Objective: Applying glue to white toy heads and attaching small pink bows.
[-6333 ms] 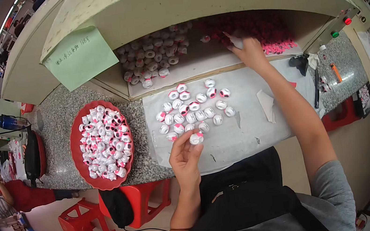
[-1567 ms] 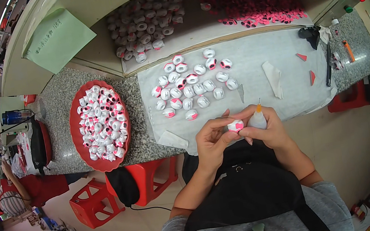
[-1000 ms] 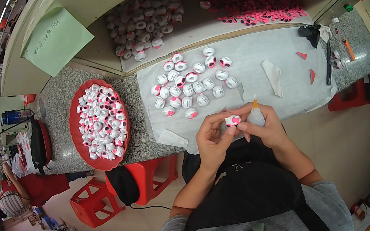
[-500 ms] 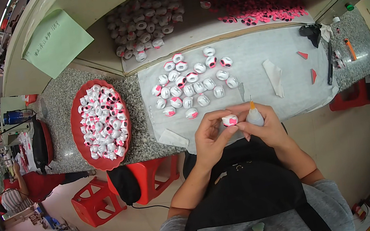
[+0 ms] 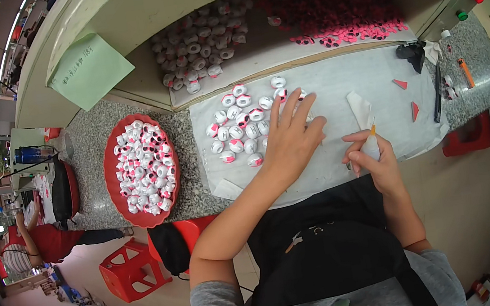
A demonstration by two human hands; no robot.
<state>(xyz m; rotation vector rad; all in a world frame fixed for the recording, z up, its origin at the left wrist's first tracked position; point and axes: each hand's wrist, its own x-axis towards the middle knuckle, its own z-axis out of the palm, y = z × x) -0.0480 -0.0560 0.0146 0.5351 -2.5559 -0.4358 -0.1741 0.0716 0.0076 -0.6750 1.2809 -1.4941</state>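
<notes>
My left hand [image 5: 291,143] reaches over a group of small white rounded pieces [image 5: 236,132] with pink patches, its fingers spread. Some of these pieces are hidden under the hand, and one shows at its fingertips; whether they touch it, I cannot tell. My right hand [image 5: 381,165] is closed around a small squeeze bottle [image 5: 371,148] with a thin needle tip, which points up and away from me. The pieces lie on a sheet of white paper [image 5: 338,171] on the bench.
A red scalloped tray [image 5: 114,190] full of similar pieces stands at left. Behind, a shelf holds piled white pieces [image 5: 199,47] and small pink parts [image 5: 353,31]. Paper scraps [image 5: 360,108], a black pen [image 5: 438,94] and an orange tool [image 5: 465,73] lie at right. Red stools [image 5: 133,269] stand below.
My left hand has moved forward and left, from in front of me to over the group. The white piece it held no longer shows in its fingers. My right hand has shifted right with the bottle.
</notes>
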